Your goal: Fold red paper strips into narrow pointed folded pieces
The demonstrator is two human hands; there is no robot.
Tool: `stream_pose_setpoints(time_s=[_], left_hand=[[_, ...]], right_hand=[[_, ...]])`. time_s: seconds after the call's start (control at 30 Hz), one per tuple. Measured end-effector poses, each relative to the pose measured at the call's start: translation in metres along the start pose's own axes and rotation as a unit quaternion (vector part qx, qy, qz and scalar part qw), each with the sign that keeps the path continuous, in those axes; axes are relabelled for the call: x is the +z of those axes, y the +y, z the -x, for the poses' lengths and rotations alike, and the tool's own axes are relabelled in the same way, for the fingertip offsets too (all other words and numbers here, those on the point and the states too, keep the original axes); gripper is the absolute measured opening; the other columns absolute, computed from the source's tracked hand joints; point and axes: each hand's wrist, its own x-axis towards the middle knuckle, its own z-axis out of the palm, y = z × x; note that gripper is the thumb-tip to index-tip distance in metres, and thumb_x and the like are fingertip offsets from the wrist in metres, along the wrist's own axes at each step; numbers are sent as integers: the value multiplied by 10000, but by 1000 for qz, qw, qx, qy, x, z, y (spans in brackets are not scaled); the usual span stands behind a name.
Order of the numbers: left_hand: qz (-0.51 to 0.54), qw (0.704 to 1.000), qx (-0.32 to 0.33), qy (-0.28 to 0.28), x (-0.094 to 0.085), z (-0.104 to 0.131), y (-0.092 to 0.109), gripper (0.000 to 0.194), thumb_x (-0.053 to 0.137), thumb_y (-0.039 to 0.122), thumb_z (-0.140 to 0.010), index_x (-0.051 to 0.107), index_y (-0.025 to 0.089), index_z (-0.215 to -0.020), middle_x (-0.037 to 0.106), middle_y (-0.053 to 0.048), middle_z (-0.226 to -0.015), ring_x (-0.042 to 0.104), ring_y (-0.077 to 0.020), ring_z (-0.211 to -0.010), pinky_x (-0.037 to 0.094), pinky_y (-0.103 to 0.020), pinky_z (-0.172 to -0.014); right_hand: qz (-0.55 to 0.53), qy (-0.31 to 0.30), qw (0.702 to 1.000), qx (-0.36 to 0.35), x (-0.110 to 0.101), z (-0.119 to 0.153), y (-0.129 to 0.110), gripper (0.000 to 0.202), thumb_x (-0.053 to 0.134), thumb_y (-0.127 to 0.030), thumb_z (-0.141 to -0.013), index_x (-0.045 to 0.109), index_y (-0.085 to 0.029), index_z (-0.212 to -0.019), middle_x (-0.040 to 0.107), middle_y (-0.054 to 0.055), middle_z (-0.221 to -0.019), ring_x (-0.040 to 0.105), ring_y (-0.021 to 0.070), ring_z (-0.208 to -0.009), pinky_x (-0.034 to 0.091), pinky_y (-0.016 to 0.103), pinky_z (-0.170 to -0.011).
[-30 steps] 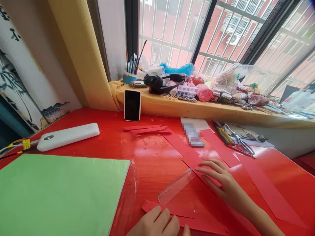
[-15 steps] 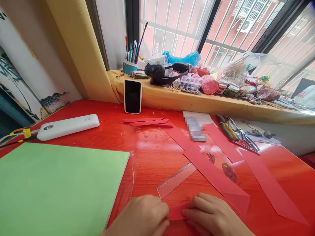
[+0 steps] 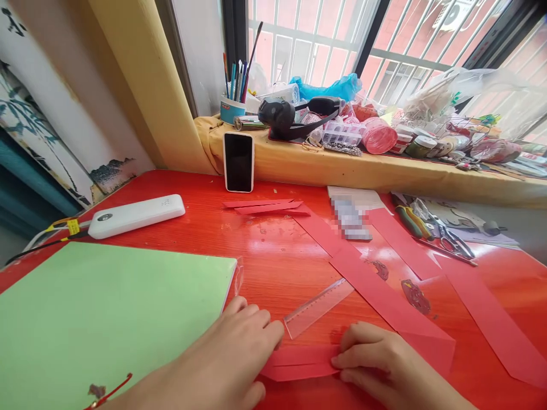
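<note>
A folded red paper strip [image 3: 303,364] lies at the front of the red table, with a crease or layer edge running along its length. My right hand [image 3: 376,359] pinches its right end between thumb and fingers. At the strip's left end my left hand [image 3: 239,347] is curled over the paper, its thumb low at the near side; the exact grip is partly hidden by the hand. Just beyond the strip lies a clear ruler [image 3: 318,307], slanting up to the right and meeting a long red paper strip [image 3: 376,296].
Green sheets [image 3: 128,319] cover the left front. Behind them lies a white power bank [image 3: 137,216] with cables. A phone [image 3: 239,163] leans upright against the sill. Folded red strips [image 3: 265,207] lie mid-back. Scissors [image 3: 453,236] and pliers [image 3: 412,222] are back right, near another red strip [image 3: 491,319].
My left hand has shifted up and left, its wrist with a red cord now visible. More of the folded strip shows between the hands. The view has turned slightly left.
</note>
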Motion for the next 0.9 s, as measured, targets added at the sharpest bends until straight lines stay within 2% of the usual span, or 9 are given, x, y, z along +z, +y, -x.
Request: stream_pose_setpoints(time_s=[0.1,0.17,0.33,0.43,0.53,0.63,0.8,0.9], left_hand=[[-32,996,32,80,9,7,-2,288,500,34,-743,602,233,-926,666,18,-807,631,-208,-761,434,-372,-968],[-45,994,39,92,14,9,-1,265,472,56,-767,593,227,-929,682,9,-792,638,-212,-736,429,-378,-976],[-65,995,41,67,17,8,-1,258,438,53,-803,602,224,-905,678,2,-768,637,-211,-710,436,-370,-950],[-84,995,37,42,17,4,0,236,461,39,-813,604,227,-801,651,-1,-755,612,-203,-718,443,-366,-917],[-126,991,13,42,19,1,2,213,512,38,-764,583,216,-671,638,-34,-786,592,-225,-738,464,-343,-756],[-178,983,-2,38,21,-1,3,223,512,20,-704,603,217,-651,634,-48,-776,579,-239,-708,441,-316,-628],[-203,979,-6,-21,24,-1,3,337,465,-61,-654,642,221,-703,653,-12,-715,592,-217,-658,461,-304,-641],[-194,981,1,-13,23,-3,4,324,484,-54,-670,651,220,-710,675,-10,-736,606,-222,-663,473,-313,-648]], right_hand=[[3,-7,1000,6,1,2,1,186,589,-211,-968,765,-267,-989,701,18,-921,684,135,-818,534,197,-730],[0,-12,1000,11,1,2,1,182,591,-212,-971,762,-268,-993,697,15,-929,683,130,-824,532,194,-738],[-15,-10,1000,7,-1,0,2,196,581,-195,-972,764,-262,-997,695,18,-919,679,128,-814,531,193,-740],[-27,-16,999,13,-3,-1,-1,211,558,-193,-981,757,-263,-989,696,17,-923,679,131,-821,532,201,-744],[-33,-17,999,22,-5,-2,-6,228,538,-173,-980,744,-269,-968,694,6,-921,678,127,-819,532,200,-739],[-33,-16,999,29,-6,-3,-9,227,530,-169,-977,729,-272,-939,692,-3,-915,677,122,-803,536,192,-721],[-33,-11,999,24,-7,-3,-9,222,527,-171,-976,726,-257,-930,695,2,-905,678,117,-810,536,182,-736],[-34,-6,999,19,-8,-4,-7,223,527,-176,-974,732,-256,-939,705,8,-900,681,121,-803,541,184,-723]])
